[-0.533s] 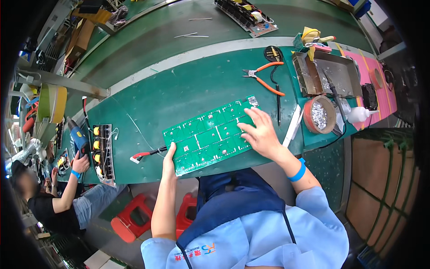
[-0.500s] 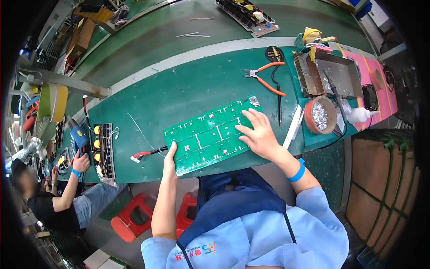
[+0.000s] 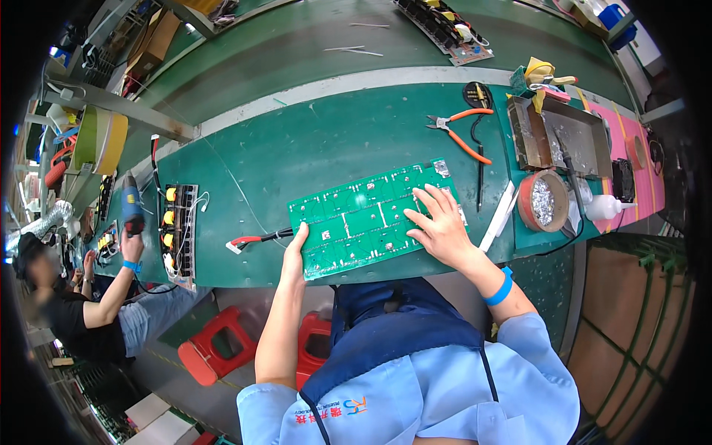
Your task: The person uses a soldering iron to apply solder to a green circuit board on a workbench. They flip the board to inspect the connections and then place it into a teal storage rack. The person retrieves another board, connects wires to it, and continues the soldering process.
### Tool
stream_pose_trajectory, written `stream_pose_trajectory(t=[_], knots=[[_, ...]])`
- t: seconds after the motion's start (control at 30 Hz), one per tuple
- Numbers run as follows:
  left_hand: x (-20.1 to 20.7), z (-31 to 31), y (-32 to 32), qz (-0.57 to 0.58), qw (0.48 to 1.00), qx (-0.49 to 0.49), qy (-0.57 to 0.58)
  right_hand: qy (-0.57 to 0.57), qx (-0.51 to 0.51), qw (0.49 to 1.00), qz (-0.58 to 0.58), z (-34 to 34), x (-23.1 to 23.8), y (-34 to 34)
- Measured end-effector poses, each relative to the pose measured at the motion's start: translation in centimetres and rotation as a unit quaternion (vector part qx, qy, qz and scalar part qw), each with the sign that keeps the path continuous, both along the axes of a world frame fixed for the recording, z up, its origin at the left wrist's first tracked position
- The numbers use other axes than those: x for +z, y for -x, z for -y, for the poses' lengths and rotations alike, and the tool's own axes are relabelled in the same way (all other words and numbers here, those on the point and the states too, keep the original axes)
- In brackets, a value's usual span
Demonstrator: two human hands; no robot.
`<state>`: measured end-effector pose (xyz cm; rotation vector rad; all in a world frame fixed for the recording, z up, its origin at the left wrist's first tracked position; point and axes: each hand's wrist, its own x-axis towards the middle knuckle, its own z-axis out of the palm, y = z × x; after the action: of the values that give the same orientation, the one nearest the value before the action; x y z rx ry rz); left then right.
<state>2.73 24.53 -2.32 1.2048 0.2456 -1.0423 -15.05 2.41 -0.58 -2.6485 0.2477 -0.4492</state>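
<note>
A green circuit board [image 3: 356,237] lies tilted at the front of the bench, its solder side with small joints facing up. At its left edge my left hand [image 3: 296,252] holds it, the thumb on top and the other fingers hidden underneath. My right hand [image 3: 443,228] lies over the board's right part with fingers spread, touching its surface. From beneath the left side comes a red and black cable [image 3: 254,239] ending in a white connector. Beyond my right hand are orange-handled side cutters [image 3: 443,123], jaws apart, and a thin black pen-like tool [image 3: 480,178].
On the right stand a metal tray [image 3: 528,137], a round bowl of silvery scraps [image 3: 545,202], a soldering iron [image 3: 569,167] and a white bottle [image 3: 604,208]. White strips [image 3: 497,219] lie nearby. Leftward are another populated board [image 3: 179,233] and a co-worker's hand [image 3: 131,245] holding a heat gun [image 3: 132,206].
The whole view has shifted, moving bench items rightward in the picture. Both my hands stay at the board, much as before. The co-worker's heat gun has tilted more upright.
</note>
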Motion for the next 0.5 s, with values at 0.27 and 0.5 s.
stream_pose_trajectory(t=[0.27,0.5], knots=[[0.40,0.16,-0.04,-0.010,1.000,0.000,0.003,0.011,-0.001,1.000,0.015,0.03,-0.20,-0.16],[0.37,0.08,-0.13,-0.010,1.000,-0.001,0.001,0.003,0.000,1.000,0.011,-0.01,-0.23,-0.31]])
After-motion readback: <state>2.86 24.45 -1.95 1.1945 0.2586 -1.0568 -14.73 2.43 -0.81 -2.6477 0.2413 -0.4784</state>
